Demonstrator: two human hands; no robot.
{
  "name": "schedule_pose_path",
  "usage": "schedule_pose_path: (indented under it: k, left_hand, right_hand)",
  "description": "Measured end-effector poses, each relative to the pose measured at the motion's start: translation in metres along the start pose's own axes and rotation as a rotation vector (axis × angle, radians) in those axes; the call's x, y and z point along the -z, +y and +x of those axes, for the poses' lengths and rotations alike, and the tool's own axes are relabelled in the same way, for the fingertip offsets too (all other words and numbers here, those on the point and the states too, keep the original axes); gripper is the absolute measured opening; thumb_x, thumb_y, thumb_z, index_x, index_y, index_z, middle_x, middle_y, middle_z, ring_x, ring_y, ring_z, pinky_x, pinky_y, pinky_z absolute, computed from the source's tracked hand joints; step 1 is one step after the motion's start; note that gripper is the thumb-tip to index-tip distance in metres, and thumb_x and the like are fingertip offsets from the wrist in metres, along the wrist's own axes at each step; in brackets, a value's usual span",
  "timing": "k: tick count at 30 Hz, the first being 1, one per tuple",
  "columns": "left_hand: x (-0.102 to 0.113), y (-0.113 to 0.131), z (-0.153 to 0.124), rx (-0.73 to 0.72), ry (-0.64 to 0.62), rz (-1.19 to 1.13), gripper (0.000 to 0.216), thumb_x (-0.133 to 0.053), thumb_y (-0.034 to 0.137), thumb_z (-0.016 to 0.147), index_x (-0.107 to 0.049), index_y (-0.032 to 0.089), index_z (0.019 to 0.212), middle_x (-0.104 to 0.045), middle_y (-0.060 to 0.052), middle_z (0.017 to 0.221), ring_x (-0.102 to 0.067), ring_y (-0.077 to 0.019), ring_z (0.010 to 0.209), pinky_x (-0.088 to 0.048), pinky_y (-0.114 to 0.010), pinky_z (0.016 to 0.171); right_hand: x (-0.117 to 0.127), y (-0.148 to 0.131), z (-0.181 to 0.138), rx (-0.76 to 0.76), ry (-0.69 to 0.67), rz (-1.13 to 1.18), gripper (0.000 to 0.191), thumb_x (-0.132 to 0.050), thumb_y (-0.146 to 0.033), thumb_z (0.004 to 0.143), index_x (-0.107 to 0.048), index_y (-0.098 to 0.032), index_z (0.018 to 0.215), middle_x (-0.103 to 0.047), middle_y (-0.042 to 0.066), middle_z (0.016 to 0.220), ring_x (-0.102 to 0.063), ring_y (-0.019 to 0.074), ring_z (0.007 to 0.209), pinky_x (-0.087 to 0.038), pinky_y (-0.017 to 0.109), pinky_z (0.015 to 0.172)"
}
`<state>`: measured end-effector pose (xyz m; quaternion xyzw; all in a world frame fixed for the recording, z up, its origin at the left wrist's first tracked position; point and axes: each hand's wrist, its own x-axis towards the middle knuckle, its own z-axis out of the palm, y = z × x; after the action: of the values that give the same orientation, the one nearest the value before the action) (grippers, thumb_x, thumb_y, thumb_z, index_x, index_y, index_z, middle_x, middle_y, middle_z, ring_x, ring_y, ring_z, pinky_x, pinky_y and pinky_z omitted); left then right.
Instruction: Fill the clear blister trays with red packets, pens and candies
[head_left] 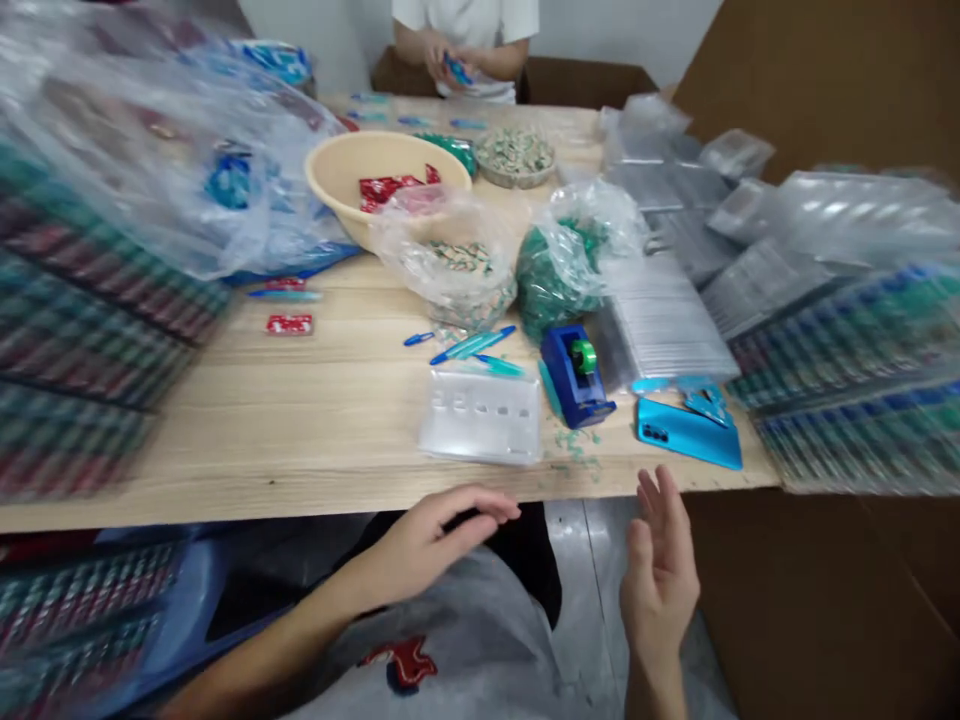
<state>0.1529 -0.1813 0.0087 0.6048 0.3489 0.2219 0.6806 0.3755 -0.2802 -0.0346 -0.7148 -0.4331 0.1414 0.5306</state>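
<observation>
My left hand (pixel 427 540) hovers just below the front edge of the wooden table (pixel 315 420), fingers loosely stretched and empty. My right hand (pixel 660 570) is raised beside it, palm turned inward, fingers apart, holding nothing. Nearest to both on the table lies a clear plastic blister tray (pixel 481 417). Behind it lie blue and teal pens (pixel 472 345). A blue tape dispenser (pixel 576 376) with a green roll stands to the right, and a teal phone (pixel 688 432) lies at the table edge.
A beige bowl (pixel 345 170) holds red packets. Clear bags (pixel 457 260) of small parts sit mid-table, a green-filled one (pixel 559 275) beside them. Stacks of packaged goods (pixel 82 330) rise at left and right (pixel 862 390). Another person (pixel 465 40) works at the far end. A cardboard wall stands at right.
</observation>
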Motion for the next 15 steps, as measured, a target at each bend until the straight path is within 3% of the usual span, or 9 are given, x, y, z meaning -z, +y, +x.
schedule_pose_path:
  k: [3, 5, 7, 8, 10, 13, 15]
  left_hand:
    - [0.006, -0.011, 0.002, 0.054, 0.147, -0.545, 0.038, -0.058, 0.052, 0.091, -0.072, 0.019, 0.103, -0.075, -0.009, 0.104, -0.071, -0.0203, 0.090, -0.055, -0.033, 0.085]
    - [0.004, -0.010, 0.011, 0.050, 0.111, -0.750, 0.045, -0.059, 0.058, 0.089, -0.072, 0.019, 0.108, -0.074, -0.010, 0.111, -0.070, -0.0204, 0.097, -0.053, -0.033, 0.090]
    - [0.006, 0.000, 0.020, -0.001, 0.010, -0.758, 0.053, -0.054, 0.064, 0.089, -0.070, 0.021, 0.115, -0.071, -0.010, 0.119, -0.067, -0.0216, 0.107, -0.051, -0.035, 0.097]
    - [0.011, 0.009, 0.023, -0.045, -0.032, -0.678, 0.054, -0.051, 0.064, 0.090, -0.069, 0.021, 0.118, -0.069, -0.010, 0.123, -0.065, -0.0222, 0.112, -0.048, -0.036, 0.102]
    - [0.030, 0.027, 0.029, -0.151, -0.033, -0.395, 0.051, -0.051, 0.062, 0.091, -0.069, 0.022, 0.118, -0.067, -0.009, 0.128, -0.061, -0.0230, 0.121, -0.043, -0.038, 0.109]
    - [0.072, 0.046, 0.040, -0.204, 0.173, -0.005, 0.041, -0.057, 0.056, 0.091, -0.072, 0.022, 0.107, -0.069, -0.008, 0.123, -0.061, -0.0235, 0.120, -0.044, -0.038, 0.109]
    - [0.099, 0.051, 0.049, -0.201, 0.338, 0.085, 0.041, -0.058, 0.057, 0.089, -0.071, 0.021, 0.103, -0.072, -0.008, 0.114, -0.066, -0.0239, 0.110, -0.050, -0.039, 0.101]
  right_hand:
    - [-0.033, -0.024, 0.002, 0.318, -0.111, -0.083, 0.057, -0.046, -0.032, 0.098, -0.032, -0.024, 0.153, -0.038, 0.010, 0.156, -0.039, 0.0276, 0.143, -0.033, 0.056, 0.116]
    - [-0.053, -0.039, 0.011, 0.621, -0.197, -0.179, 0.062, -0.045, -0.033, 0.099, -0.023, -0.019, 0.156, -0.025, 0.009, 0.162, -0.027, 0.0244, 0.149, -0.027, 0.049, 0.121]
    - [-0.067, -0.046, 0.025, 0.837, -0.221, -0.302, 0.066, -0.050, -0.028, 0.098, -0.021, -0.020, 0.156, -0.012, 0.007, 0.165, -0.018, 0.0224, 0.152, -0.019, 0.045, 0.125]
    - [-0.069, -0.045, 0.032, 0.870, -0.197, -0.360, 0.068, -0.054, -0.025, 0.096, -0.021, -0.022, 0.156, -0.009, 0.006, 0.166, -0.017, 0.0227, 0.152, -0.018, 0.045, 0.125]
    - [-0.065, -0.035, 0.046, 0.794, -0.101, -0.441, 0.069, -0.059, -0.019, 0.093, -0.028, -0.027, 0.154, -0.015, 0.007, 0.165, -0.023, 0.0254, 0.151, -0.026, 0.048, 0.122]
    - [-0.046, -0.015, 0.058, 0.641, 0.053, -0.500, 0.060, -0.065, -0.018, 0.089, -0.046, -0.026, 0.145, -0.034, 0.013, 0.157, -0.040, 0.0316, 0.142, -0.040, 0.050, 0.112]
    - [-0.034, -0.005, 0.059, 0.615, 0.093, -0.530, 0.052, -0.066, -0.017, 0.088, -0.054, -0.024, 0.139, -0.045, 0.015, 0.150, -0.049, 0.0326, 0.135, -0.045, 0.050, 0.108]
